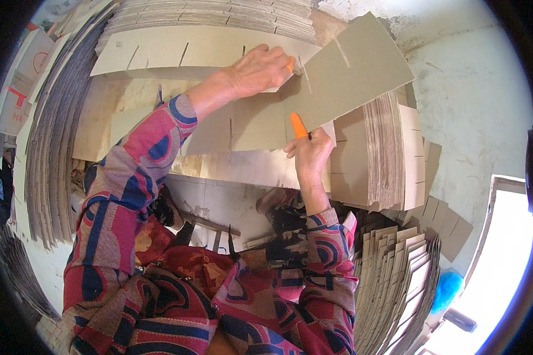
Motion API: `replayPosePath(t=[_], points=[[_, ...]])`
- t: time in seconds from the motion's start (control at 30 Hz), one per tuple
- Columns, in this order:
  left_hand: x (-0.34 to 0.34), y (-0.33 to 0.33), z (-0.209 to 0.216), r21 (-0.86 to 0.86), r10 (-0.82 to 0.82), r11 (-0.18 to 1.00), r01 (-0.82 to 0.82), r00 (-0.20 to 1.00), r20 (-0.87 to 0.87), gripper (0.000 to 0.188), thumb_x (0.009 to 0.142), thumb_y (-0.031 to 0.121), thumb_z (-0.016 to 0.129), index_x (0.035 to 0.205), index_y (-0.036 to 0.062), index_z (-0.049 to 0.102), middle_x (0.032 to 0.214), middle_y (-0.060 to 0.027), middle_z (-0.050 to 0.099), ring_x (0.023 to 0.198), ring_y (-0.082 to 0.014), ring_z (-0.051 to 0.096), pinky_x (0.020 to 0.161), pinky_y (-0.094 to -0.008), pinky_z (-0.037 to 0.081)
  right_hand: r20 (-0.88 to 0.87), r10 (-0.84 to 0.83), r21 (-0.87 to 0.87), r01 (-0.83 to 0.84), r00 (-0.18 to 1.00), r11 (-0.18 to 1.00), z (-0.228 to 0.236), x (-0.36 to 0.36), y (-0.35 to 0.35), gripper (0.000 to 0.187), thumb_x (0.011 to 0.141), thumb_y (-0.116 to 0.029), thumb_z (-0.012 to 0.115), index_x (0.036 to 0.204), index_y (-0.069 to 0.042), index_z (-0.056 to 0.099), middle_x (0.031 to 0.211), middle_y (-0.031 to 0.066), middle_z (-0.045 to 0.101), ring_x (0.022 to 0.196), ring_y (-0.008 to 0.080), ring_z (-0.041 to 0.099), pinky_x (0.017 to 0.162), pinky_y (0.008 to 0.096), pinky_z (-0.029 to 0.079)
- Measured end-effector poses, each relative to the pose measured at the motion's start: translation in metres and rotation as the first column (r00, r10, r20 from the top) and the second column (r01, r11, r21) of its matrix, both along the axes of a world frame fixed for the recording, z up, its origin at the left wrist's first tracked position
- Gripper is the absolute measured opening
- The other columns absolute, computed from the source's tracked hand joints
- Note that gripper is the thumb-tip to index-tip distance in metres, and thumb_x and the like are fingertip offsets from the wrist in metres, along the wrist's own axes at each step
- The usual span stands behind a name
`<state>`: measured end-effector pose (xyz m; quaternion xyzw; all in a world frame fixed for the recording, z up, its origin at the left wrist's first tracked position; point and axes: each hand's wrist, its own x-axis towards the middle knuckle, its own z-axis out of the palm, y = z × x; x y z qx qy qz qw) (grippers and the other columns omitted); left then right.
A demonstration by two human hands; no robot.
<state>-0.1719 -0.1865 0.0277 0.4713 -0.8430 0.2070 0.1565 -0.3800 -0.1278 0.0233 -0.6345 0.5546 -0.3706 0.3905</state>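
Note:
A grey-brown slotted cardboard strip (361, 65) slants up to the right above the work surface. My left hand (263, 70) is closed at its left side, fingers curled down, with an orange finger cover on one finger; the fingertips are partly hidden. My right hand (312, 151) grips the cardboard's lower edge, an orange-covered digit lying on top. Another slotted cardboard strip (204, 133) lies beneath, between my arms. Beyond my left hand a long pale slotted strip (160, 52) lies across the far side.
Tall stacks of slotted cardboard stand at the left (47, 136), the far side (213, 18) and the right (387, 154). Another cardboard stack (391, 278) leans beside my right elbow. A white wall (468, 106) and a bright opening (503, 236) are on the right.

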Motion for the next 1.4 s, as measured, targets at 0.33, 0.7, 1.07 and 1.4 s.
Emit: replayPosePath(t=[0.33, 0.7, 1.07, 1.4], points=[[-0.002, -0.004, -0.005, -0.112, 0.01, 0.994, -0.019, 0.997, -0.077, 0.016, 0.072, 0.012, 0.061, 0.087, 0.0045, 0.06, 0.088, -0.0031, 0.058, 0.084, -0.0168, 0.055, 0.067, -0.0298, 0.048, -0.09, -0.004, -0.008, 0.004, 0.996, 1.0, -0.003, -0.002, 0.0, 0.004, 0.066, 0.011, 0.05, 0.064, 0.008, 0.052, 0.046, 0.0162, 0.054, 0.039, 0.0226, 0.057, 0.038, 0.0341, 0.045], [-0.014, 0.015, 0.004, -0.145, -0.079, 0.987, 0.068, 0.994, -0.069, 0.018, 0.071, 0.012, 0.06, 0.086, 0.0023, 0.061, 0.086, -0.0035, 0.058, 0.084, -0.0173, 0.056, 0.065, -0.0294, 0.048, -0.185, 0.027, -0.128, -0.051, 0.982, 0.991, -0.008, -0.006, -0.004, 0.013, 0.075, 0.01, 0.044, 0.076, 0.009, 0.057, 0.046, 0.0149, 0.056, 0.036, 0.0172, 0.056, 0.034, 0.0289, 0.043], [-0.027, 0.037, 0.011, -0.165, -0.124, 0.981, 0.104, 0.986, -0.115, 0.025, 0.067, 0.012, 0.061, 0.088, -0.0021, 0.062, 0.079, -0.0053, 0.056, 0.079, -0.0176, 0.055, 0.06, -0.0286, 0.048, -0.333, 0.019, -0.159, -0.076, 0.943, 0.984, -0.007, -0.006, -0.003, 0.011, 0.081, 0.0, 0.063, 0.076, 0.008, 0.056, 0.06, 0.0252, 0.055, 0.056, 0.0398, 0.061, 0.049, 0.0439, 0.045], [-0.037, 0.034, 0.006, -0.142, -0.096, 0.987, 0.075, 0.984, -0.147, 0.02, 0.068, 0.013, 0.061, 0.082, -0.0005, 0.061, 0.08, -0.0055, 0.058, 0.077, -0.0178, 0.055, 0.06, -0.0304, 0.047, -0.348, 0.013, -0.19, -0.084, 0.937, 0.978, -0.009, -0.007, -0.006, 0.016, 0.084, -0.008, 0.065, 0.086, 0.007, 0.059, 0.073, 0.0292, 0.058, 0.072, 0.0456, 0.06, 0.057, 0.0458, 0.047]])
